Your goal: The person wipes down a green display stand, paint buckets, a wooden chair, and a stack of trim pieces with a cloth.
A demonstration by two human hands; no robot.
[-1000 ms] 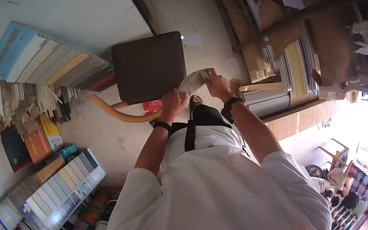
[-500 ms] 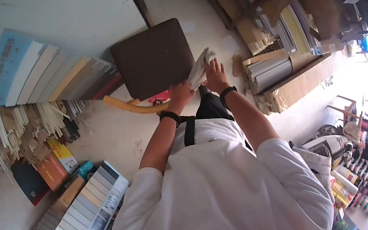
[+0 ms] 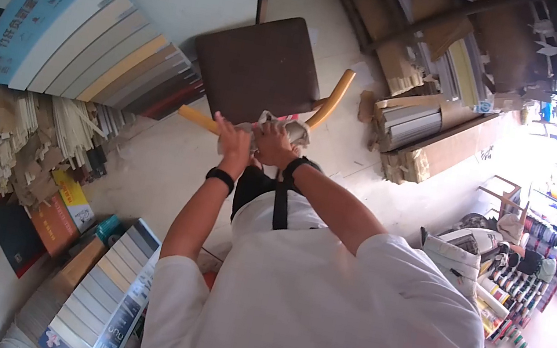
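A chair stands in front of me, with a dark brown padded seat (image 3: pixel 259 66) and a curved yellow wooden backrest (image 3: pixel 334 99) on the side nearest my body. A greyish cloth (image 3: pixel 296 132) lies bunched over the middle of the backrest. My right hand (image 3: pixel 273 145) is closed on this cloth, its fingers curled into the folds. Just left of it, my left hand (image 3: pixel 233 142) has its fingers stretched out against the cloth's left part and the backrest. The hands and cloth hide the middle of the backrest.
A large board of colour strips (image 3: pixel 111 47) leans at the left, above bundles of thin trim (image 3: pixel 24 137). A smaller sample board (image 3: pixel 106 285) is at lower left. Long cardboard packs (image 3: pixel 440 146) lie at the right. Farther right are a wooden stool (image 3: pixel 502 195) and shelved rolls (image 3: pixel 514 297).
Both hands have come down and nearer my body, from beside the seat to the backrest. The cloth, hanging long before, is now bunched on it. My view has turned, showing the backrest's right end.
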